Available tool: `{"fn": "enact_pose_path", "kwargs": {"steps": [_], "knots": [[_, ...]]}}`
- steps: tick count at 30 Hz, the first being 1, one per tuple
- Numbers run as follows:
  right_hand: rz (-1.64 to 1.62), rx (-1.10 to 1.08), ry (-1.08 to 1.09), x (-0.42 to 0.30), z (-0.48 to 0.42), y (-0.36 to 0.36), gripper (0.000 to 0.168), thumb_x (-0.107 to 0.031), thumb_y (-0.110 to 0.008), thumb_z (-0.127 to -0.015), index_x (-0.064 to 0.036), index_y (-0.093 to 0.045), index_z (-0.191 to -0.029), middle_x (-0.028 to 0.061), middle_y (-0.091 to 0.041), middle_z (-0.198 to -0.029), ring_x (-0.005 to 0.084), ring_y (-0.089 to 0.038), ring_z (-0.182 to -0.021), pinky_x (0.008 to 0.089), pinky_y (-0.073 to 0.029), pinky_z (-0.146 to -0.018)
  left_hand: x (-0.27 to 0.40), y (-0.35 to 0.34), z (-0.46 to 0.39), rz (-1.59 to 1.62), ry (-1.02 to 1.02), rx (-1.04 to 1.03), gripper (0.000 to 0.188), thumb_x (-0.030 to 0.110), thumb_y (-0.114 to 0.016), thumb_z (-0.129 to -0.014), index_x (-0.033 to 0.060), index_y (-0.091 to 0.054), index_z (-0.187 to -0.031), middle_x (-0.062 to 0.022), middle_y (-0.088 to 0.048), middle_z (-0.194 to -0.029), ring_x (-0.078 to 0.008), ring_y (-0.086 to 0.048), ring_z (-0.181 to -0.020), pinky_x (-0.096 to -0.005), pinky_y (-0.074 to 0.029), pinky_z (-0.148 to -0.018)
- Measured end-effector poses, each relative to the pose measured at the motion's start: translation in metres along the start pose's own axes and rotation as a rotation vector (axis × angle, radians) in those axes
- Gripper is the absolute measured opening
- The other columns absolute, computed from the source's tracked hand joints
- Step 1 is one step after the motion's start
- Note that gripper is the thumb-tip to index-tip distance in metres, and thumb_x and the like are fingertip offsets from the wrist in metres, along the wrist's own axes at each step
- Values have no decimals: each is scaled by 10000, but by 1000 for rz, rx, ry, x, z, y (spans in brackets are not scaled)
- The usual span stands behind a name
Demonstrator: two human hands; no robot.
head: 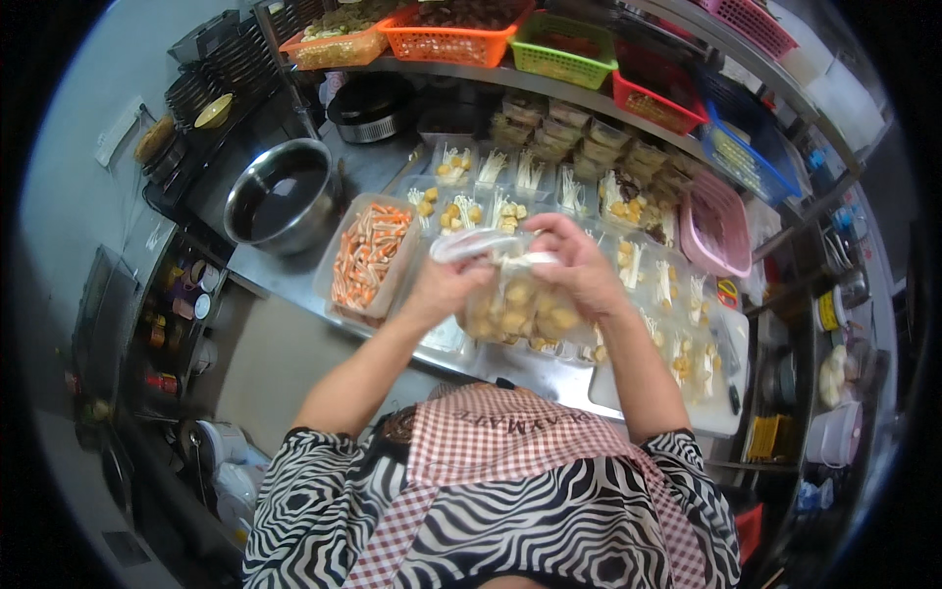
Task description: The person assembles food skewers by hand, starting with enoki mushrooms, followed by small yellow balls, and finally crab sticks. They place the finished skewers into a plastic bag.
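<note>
In front of my body hangs a clear plastic bag (511, 313) filled with golden-brown round pieces, perhaps fried tofu puffs. Its gathered, twisted neck is between my hands. My left hand (449, 287) pinches the neck from the left, where loose clear plastic bunches above the fingers. My right hand (578, 265) holds the neck from the right, with its upper fingers raised and slightly blurred. Beneath and beyond the bag stand rows of clear plastic containers holding enoki mushrooms (530, 171) and golden pieces (509, 213). The bag hides some of them.
A plastic tub of orange-and-white crab sticks (372, 254) stands left, beside a steel bowl (280, 193) of dark liquid. Stacked filled containers (563, 132) and a pink basket (714, 224) are behind. Right lies a white cutting board (717, 412). Colored baskets (449, 46) line the overhead shelf.
</note>
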State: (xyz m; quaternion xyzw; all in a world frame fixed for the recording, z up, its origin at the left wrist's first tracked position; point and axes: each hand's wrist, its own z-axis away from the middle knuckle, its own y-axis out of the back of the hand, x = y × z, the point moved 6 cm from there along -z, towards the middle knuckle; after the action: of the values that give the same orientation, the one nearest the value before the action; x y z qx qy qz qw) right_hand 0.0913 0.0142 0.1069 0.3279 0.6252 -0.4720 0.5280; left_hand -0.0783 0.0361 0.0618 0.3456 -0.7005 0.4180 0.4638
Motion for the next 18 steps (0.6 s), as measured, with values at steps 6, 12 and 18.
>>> {"fn": "enact_pose_path", "kwargs": {"steps": [6,12,18], "knots": [[-33,139,4,-3,9,32,379,43,-659,-762,-97,-558,-1099,6,-592,-878,123,-601,-816,220,-521,-750,25,11,-19,-96,-45,125,346,-19,-648,-798,64,-477,-1087,-6,-560,-932,-73,-558,-855,-206,-455,-770],[369,117,-102,27,-11,22,195,-50,-705,-765,-77,-590,-920,-41,-561,-825,71,-552,-795,211,-446,-715,-17,12,-15,-268,49,12,323,-14,-628,-801,67,-488,-1081,18,-575,-922,-48,-549,-822,-201,-447,-745],[169,-103,-129,26,-4,6,212,-44,-673,-792,-75,-596,-987,-19,-591,-861,58,-550,-807,206,-457,-749,-4,-2,1,-155,119,-70,167,-18,-641,-747,67,-550,-858,39,-539,-867,-54,-506,-805,-211,-422,-726]]}}
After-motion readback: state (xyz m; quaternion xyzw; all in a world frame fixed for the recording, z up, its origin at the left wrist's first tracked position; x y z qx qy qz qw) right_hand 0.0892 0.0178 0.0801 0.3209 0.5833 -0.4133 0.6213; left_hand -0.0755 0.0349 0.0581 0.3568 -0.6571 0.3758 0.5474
